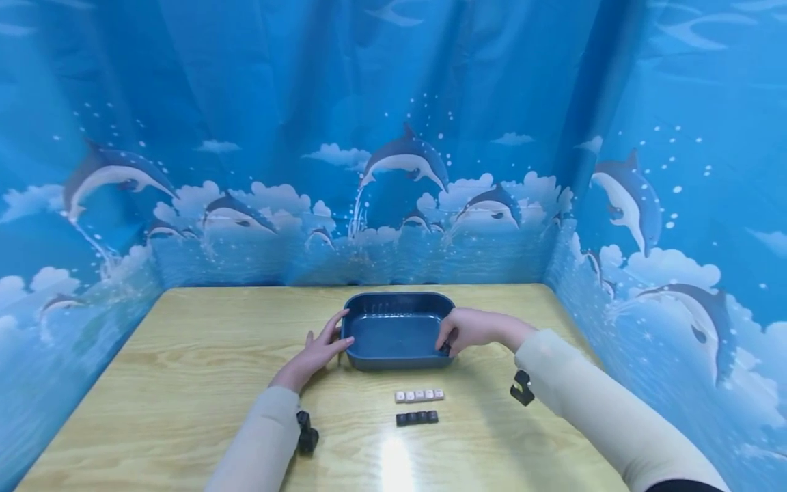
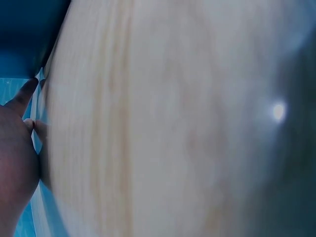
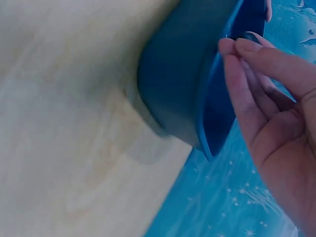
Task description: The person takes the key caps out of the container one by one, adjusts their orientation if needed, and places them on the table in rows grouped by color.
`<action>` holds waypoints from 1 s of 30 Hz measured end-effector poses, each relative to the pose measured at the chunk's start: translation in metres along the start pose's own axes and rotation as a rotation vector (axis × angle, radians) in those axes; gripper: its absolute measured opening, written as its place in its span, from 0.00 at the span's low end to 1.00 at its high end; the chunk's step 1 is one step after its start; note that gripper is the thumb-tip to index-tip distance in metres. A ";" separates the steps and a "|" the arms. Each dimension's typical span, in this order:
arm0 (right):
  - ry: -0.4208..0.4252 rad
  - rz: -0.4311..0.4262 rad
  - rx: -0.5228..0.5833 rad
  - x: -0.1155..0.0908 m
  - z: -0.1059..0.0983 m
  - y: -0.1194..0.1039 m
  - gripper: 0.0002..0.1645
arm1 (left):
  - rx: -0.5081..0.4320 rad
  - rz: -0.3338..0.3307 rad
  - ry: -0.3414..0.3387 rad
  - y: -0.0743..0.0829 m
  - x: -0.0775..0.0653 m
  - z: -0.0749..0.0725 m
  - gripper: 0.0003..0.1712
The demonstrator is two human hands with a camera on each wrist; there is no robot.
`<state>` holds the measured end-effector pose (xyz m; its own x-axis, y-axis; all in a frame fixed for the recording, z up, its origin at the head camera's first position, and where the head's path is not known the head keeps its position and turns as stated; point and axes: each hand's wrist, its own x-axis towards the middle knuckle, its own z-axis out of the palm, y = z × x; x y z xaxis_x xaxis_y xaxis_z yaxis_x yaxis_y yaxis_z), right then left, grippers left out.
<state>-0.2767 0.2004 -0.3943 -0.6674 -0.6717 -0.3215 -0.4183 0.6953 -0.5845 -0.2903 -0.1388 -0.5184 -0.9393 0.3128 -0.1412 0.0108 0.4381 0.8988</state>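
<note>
A dark blue rectangular basin (image 1: 393, 364) stands on the table. My left hand (image 1: 316, 352) touches its left side, thumb at the near rim and fingers spread along the outside. In the left wrist view, that hand (image 2: 17, 148) shows only at the edge, beside the basin wall (image 2: 29, 39). Over the right end of the basin, my right hand (image 1: 470, 329) pinches a small black keycap (image 1: 445, 348) between thumb and fingers. The right wrist view shows the keycap (image 3: 251, 36) mostly hidden by the fingertips, at the basin rim.
In front of the basin lie a row of white keycaps (image 1: 419, 396) and, nearer, a row of black keycaps (image 1: 417, 418). The wooden table (image 1: 203, 383) is bordered by a blue dolphin-print curtain (image 1: 283, 137) behind and at the sides.
</note>
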 end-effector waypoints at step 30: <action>0.515 0.058 0.340 -0.032 0.091 0.001 0.10 | 0.017 0.029 -0.002 0.001 0.002 -0.001 0.40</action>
<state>-0.1995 0.1996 -0.4525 -0.9304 -0.3664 -0.0086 -0.2090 0.5496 -0.8089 -0.2926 -0.1387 -0.5177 -0.9378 0.3270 -0.1164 0.0436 0.4435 0.8952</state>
